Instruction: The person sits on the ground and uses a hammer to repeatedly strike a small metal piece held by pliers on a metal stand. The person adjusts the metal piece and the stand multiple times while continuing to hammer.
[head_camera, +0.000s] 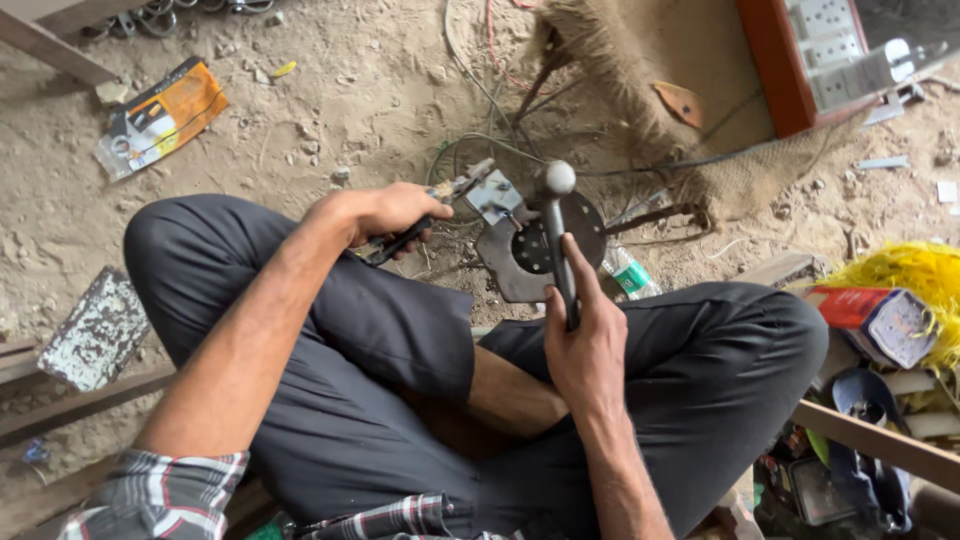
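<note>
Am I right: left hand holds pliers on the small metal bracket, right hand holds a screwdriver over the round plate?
Not quite. In the head view the right hand holds a hammer, not a screwdriver, over the round plate. The left hand does hold pliers on the small metal bracket.

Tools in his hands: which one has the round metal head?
The hammer in the right hand, upright with a ball-shaped steel head. The left hand holds pliers, with dark handles and flat jaws gripping a small metal piece.

Plaid rolled sleeves, dark grey trousers, bare forearms.
</note>
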